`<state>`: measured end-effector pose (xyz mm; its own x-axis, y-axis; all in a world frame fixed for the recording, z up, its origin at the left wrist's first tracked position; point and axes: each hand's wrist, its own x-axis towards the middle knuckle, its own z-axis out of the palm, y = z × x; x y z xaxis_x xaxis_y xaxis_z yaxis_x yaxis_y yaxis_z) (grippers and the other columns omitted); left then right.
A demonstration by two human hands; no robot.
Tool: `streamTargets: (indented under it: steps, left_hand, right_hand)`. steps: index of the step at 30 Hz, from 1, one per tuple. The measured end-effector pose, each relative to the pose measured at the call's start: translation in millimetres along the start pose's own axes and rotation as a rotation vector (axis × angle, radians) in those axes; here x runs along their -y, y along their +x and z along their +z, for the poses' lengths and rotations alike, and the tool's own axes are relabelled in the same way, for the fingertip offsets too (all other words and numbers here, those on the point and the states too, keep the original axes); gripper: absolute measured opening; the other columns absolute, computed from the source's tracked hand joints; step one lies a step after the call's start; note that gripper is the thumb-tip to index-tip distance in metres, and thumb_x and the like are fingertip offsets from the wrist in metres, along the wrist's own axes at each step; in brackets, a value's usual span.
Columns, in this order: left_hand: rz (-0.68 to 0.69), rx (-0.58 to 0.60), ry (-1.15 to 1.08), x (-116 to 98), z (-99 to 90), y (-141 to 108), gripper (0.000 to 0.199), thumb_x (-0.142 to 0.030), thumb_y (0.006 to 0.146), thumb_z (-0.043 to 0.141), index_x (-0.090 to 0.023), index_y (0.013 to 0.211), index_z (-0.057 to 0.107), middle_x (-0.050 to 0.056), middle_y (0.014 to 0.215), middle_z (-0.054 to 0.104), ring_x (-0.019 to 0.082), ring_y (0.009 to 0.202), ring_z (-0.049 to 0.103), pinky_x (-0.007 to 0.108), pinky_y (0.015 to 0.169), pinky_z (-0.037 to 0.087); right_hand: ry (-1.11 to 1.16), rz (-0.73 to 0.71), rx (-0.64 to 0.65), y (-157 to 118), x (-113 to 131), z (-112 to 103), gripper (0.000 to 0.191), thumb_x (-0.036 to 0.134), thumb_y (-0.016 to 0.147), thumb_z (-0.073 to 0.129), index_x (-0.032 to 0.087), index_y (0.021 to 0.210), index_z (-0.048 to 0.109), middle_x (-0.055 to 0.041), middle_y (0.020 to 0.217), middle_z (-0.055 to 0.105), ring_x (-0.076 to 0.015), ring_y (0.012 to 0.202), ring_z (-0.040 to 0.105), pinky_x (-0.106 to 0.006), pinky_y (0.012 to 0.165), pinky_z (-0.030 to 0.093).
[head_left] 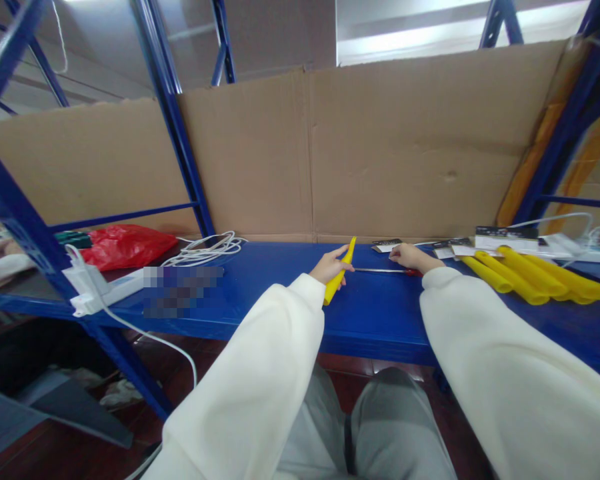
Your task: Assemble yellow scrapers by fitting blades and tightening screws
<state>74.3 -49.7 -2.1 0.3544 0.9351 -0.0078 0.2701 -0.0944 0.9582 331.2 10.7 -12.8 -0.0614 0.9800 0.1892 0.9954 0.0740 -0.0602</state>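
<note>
My left hand [331,267] is closed around a slim yellow tube [335,287], which stands tilted with its upper end leaning right. My right hand [407,257] is bent down over the blue tabletop with its fingers curled together. Its fingertips are beside a small black-and-white card [387,245]; whether they pinch it is hard to tell. Between my hands lies a thin metal rod [380,270] with a red end [413,272], like a screwdriver, its left end close to the yellow tube.
Several yellow tubes [535,277] and black-and-white cards [507,237] lie to the right. At left are a white power strip [125,287], a coiled white cable [205,250] and a red plastic bag [127,245]. Cardboard [380,153] and blue rack posts [177,133] stand behind.
</note>
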Motion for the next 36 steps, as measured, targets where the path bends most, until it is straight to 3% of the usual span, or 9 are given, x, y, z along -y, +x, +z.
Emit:
streamTargets:
  steps: [4,10,17,21,25,30,36]
  left_hand:
    - [-0.008,0.001,-0.009,-1.1,0.6,-1.2,0.083,-0.006,0.080,0.061,-0.029,0.153,0.031,0.002,0.087,0.071,0.006,0.040,0.051,0.020,0.042,0.044]
    - [-0.020,0.022,-0.100,-3.1,-0.1,-4.1,0.081,-0.003,0.081,0.057,-0.027,0.154,0.029,-0.001,0.077,0.068,0.007,0.039,0.050,0.018,0.039,0.040]
    - [-0.089,0.041,-0.170,-8.0,-3.2,-7.1,0.085,-0.004,0.080,0.060,-0.025,0.155,0.025,0.006,0.096,0.071,0.007,0.043,0.054,0.019,0.040,0.041]
    - [-0.100,-0.051,-0.252,-7.7,-4.4,-2.9,0.078,-0.003,0.083,0.053,-0.024,0.154,0.028,0.012,0.113,0.067,0.007,0.048,0.059,0.019,0.043,0.046]
    - [-0.098,-0.088,-0.338,-5.4,-5.5,0.5,0.076,-0.001,0.082,0.050,-0.023,0.152,0.028,0.014,0.118,0.064,0.010,0.056,0.066,0.020,0.048,0.051]
    - [-0.080,0.000,-0.431,-2.0,-6.5,1.1,0.076,0.000,0.082,0.051,-0.022,0.151,0.028,0.017,0.128,0.061,0.017,0.071,0.072,0.028,0.061,0.059]
    - [-0.030,0.169,-0.441,-0.1,-7.5,1.1,0.067,-0.003,0.083,0.054,-0.019,0.146,0.038,0.017,0.124,0.065,0.019,0.077,0.073,0.029,0.065,0.060]
  right_hand:
    - [-0.021,-0.019,-0.018,-1.7,6.3,-3.7,0.018,0.021,0.084,0.061,0.018,0.091,0.078,-0.0080,0.089,0.077,-0.0204,0.083,0.070,-0.023,0.077,0.049]
    - [-0.082,0.010,0.029,-8.4,18.2,-9.8,0.025,0.011,0.083,0.053,0.012,0.094,0.076,-0.0148,0.095,0.076,-0.0235,0.089,0.070,-0.026,0.078,0.049]
    - [0.003,0.032,0.014,-7.6,15.8,-9.2,0.025,0.005,0.080,0.051,0.011,0.091,0.073,-0.0153,0.097,0.074,-0.0225,0.092,0.068,-0.025,0.078,0.047]
    - [0.206,0.006,-0.136,-2.2,19.0,-8.0,0.017,0.010,0.081,0.052,0.014,0.085,0.068,-0.0114,0.091,0.074,-0.0208,0.084,0.066,-0.027,0.077,0.047]
    - [0.504,-0.114,-0.249,1.5,34.8,-5.4,0.010,0.016,0.081,0.053,0.018,0.074,0.061,-0.0069,0.079,0.069,-0.0187,0.076,0.061,-0.030,0.077,0.048]
    - [0.832,-0.292,-0.358,0.8,61.6,-1.6,0.011,0.030,0.080,0.055,0.021,0.073,0.054,-0.0037,0.078,0.063,-0.0178,0.076,0.056,-0.035,0.080,0.048]
    - [0.978,-0.394,-0.349,-0.3,77.4,3.6,0.016,0.036,0.077,0.058,0.022,0.072,0.051,-0.0018,0.077,0.058,-0.0186,0.081,0.055,-0.037,0.084,0.048]
